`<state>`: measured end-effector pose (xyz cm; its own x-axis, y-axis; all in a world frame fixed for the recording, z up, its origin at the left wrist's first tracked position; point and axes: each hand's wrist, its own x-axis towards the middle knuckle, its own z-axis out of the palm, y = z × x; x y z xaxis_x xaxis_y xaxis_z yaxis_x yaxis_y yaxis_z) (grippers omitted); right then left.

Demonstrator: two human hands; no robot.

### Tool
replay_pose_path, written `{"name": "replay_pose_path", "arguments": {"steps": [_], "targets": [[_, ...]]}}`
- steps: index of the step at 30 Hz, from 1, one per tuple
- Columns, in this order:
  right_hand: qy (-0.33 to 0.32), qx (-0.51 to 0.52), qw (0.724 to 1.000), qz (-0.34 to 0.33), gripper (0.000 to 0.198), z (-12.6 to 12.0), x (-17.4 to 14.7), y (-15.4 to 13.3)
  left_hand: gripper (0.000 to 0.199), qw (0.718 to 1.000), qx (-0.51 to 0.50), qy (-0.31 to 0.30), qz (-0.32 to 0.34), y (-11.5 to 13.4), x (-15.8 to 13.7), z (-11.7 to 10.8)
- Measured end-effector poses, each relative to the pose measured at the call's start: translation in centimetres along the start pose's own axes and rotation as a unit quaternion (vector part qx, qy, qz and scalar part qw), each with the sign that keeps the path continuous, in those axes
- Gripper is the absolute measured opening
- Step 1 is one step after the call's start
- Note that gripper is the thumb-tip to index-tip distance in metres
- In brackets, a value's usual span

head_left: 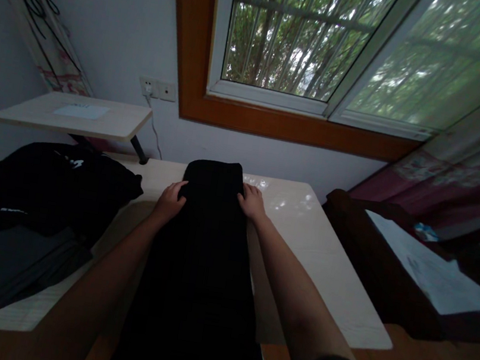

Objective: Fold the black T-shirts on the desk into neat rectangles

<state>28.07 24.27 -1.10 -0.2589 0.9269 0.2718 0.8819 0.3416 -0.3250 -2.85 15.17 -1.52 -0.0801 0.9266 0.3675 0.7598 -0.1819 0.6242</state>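
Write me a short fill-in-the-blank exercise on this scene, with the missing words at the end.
1. The cloth between the left hand and the right hand is ____ in colour.
2. The number of hands touching that cloth is ____.
3. The clothes pile lies on the person's ____ side of the table.
4. The dark furniture bearing a large white sheet stands to the table's ____.

Missing words: black; two; left; right.
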Motion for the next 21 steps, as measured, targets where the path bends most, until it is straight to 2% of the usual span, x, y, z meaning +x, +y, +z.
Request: {"name": "replay_pose_path", "arguments": {"steps": [4, 8, 12, 16, 18, 21], "targets": [[0.031, 0.042, 0.999, 0.018, 0.053, -0.2, -1.4, -0.3, 0.057, 0.998, -0.012, -0.002, -0.061, 0.8, -0.1, -0.5], [0.023, 0.123, 0.992, 0.015, 0.043, -0.9, -3.4, -0.1, 0.058, 0.993, 0.003, -0.035, -0.117, 1.8, -1.0, -2.1], [-0.032, 0.255, 0.967, 0.000, 0.035, -1.9, -6.0, 0.1, 0.064, 0.984, 0.012, -0.124, -0.128, 1.8, -2.1, -4.6], [-0.088, 0.340, 0.936, 0.020, 0.033, -2.5, -8.2, 0.1, 0.074, 0.963, -0.067, -0.215, -0.146, 1.4, -3.2, -6.3], [-0.085, 0.360, 0.928, 0.037, 0.035, -2.4, -8.8, 0.0, 0.074, 0.959, -0.122, -0.210, -0.150, 1.2, -3.5, -6.3], [-0.063, 0.381, 0.919, 0.075, 0.036, -2.0, -8.8, -0.2, 0.072, 0.954, -0.189, -0.162, -0.168, 0.8, -3.5, -5.4]]}}
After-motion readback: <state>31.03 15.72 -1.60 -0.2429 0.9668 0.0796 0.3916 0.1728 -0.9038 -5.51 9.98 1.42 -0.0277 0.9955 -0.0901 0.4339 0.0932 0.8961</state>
